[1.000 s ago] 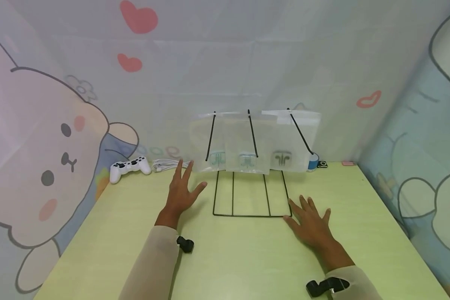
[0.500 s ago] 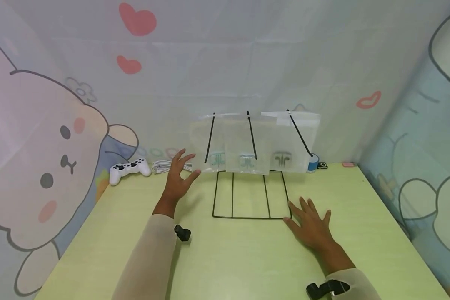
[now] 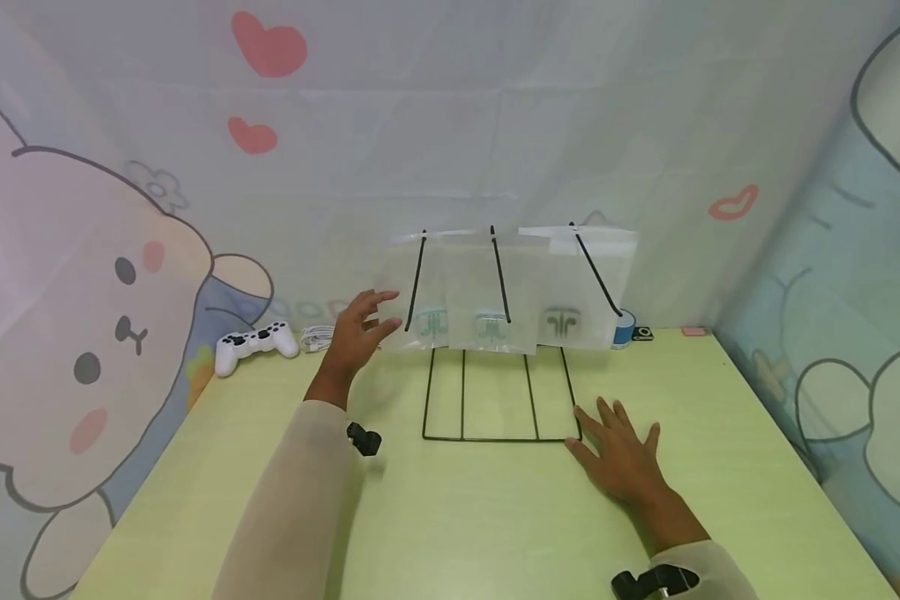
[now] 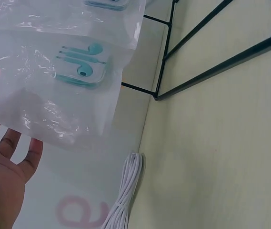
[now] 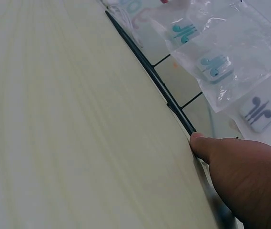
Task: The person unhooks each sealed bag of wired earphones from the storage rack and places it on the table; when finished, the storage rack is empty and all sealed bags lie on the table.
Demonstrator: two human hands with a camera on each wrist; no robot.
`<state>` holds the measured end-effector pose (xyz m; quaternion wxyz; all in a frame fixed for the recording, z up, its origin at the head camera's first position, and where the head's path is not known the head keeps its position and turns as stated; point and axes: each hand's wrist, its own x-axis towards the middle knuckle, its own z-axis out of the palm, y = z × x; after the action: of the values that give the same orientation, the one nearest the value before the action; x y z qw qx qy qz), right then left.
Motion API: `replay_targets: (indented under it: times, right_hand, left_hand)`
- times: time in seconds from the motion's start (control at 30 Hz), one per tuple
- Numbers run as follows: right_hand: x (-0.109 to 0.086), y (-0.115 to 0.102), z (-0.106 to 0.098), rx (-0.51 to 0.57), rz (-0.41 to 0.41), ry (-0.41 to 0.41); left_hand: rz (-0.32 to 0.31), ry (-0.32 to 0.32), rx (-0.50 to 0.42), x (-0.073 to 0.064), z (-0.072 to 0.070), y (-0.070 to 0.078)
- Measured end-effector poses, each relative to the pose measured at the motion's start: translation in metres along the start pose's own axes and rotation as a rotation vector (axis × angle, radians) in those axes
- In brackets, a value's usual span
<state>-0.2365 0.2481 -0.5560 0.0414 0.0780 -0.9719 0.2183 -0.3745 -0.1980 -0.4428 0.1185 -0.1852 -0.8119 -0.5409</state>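
Observation:
A black wire rack (image 3: 502,440) stands on the table with three translucent plastic bags hanging from its prongs. Each bag holds a small case of earphones; those in the left bag (image 4: 78,119) are teal earphones (image 4: 80,67). The middle bag (image 3: 468,279) overlaps its neighbours, and dark earphones show in the right bag (image 3: 600,275). My left hand (image 3: 354,340) is at the left bag's outer edge, thumb in front, fingers partly behind, with a gap between them. My right hand (image 3: 621,457) rests with spread fingers on the rack's front right corner; its thumb touches the wire.
At the back left lie a white game controller (image 3: 255,346) and a bundled white cable (image 3: 317,338). Behind the right bag are a blue-and-white round object (image 3: 624,329), a small black item (image 3: 642,333) and a pink block (image 3: 693,331). A printed cloth backs the table.
My left hand has risen from beside the cable to the left bag's edge, its fingers bending toward the bag. The right hand stays on the rack. The head view has shifted slightly.

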Motion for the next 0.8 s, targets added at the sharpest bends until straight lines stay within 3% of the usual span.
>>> replay_targets:
  times: [0.47,0.63,0.8]
  right_hand:
    - [-0.002,-0.002,-0.001,0.013,-0.006,0.02]
    - [-0.002,-0.003,-0.002,0.016,-0.008,0.021]
    - [-0.002,-0.002,-0.003,0.008,-0.009,0.021]
  left_hand:
    - [-0.086,-0.11,-0.005,0.015,-0.002,-0.002]
    - [-0.096,-0.098,0.006,0.014,-0.003,0.002]
    - [-0.068,-0.075,0.009,0.013,-0.008,0.005]
